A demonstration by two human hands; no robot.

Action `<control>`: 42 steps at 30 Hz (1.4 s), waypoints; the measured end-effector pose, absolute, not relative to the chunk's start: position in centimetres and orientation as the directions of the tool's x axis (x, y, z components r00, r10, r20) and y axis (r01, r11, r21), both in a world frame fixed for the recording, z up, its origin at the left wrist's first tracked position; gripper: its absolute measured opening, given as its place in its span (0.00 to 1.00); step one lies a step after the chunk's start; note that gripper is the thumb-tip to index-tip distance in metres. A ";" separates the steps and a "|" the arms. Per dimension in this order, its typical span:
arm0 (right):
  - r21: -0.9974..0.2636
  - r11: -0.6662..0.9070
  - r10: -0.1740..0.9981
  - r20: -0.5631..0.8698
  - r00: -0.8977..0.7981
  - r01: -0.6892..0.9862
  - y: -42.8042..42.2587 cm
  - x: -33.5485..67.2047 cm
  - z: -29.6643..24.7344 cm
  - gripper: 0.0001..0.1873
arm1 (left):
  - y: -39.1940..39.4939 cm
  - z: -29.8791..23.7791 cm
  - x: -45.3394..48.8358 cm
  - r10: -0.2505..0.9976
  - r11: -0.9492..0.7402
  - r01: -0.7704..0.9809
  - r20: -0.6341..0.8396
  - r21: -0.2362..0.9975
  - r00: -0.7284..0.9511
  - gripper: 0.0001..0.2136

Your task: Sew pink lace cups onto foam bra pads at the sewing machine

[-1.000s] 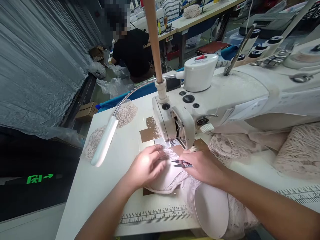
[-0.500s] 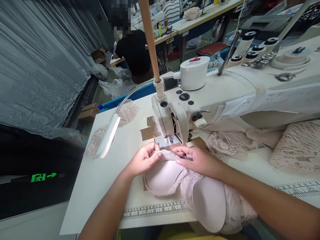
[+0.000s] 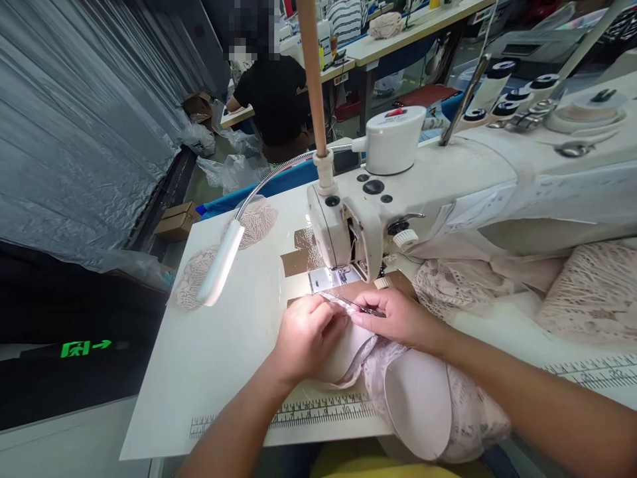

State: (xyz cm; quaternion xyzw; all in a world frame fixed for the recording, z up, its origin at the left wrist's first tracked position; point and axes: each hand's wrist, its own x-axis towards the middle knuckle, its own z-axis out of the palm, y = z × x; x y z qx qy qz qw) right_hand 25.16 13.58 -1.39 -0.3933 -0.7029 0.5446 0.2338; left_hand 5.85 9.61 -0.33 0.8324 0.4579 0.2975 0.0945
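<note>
Your left hand (image 3: 309,333) pinches the lace-edged cup (image 3: 347,353) on the surface (image 3: 223,352) before the sewing machine (image 3: 326,226) while your right hand (image 3: 401,320) grasps the snips (image 3: 371,311), apparently trimming, so next hold the edge taut.

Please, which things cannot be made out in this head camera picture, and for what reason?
All in the head view:
Bare left hand: its back hides whether the fingertips pinch the pale pink, lace-edged padded garment.
Slim dark metal tool: the bare right hand covers its rear.
Black-printed ruler scale: left forearm covers some marks.
White sewing machine: right picture edge cuts it off.
White paper sheet on it: writing too faint to read.
</note>
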 end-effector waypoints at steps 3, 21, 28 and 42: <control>-0.969 0.019 0.795 -0.136 -0.592 0.248 13.6 25.2 -1.5 0.14 | 9.6 -0.9 6.3 0.792 -0.586 0.708 0.462 0.394 0.399 0.05; -0.972 -0.125 0.800 -0.218 -0.559 0.199 13.3 24.5 -2.2 0.11 | 9.0 -1.2 6.4 0.707 -0.623 0.732 0.598 0.274 0.378 0.06; -0.968 -0.005 0.835 -0.143 -0.532 0.252 13.7 25.0 -1.6 0.11 | 8.6 -0.5 5.9 0.637 -0.668 0.722 0.640 0.179 0.431 0.06; -0.981 0.050 0.659 -0.107 -0.745 0.185 13.3 25.0 -1.3 0.14 | 10.2 -0.3 4.9 0.897 -0.387 0.363 0.256 0.847 0.360 0.25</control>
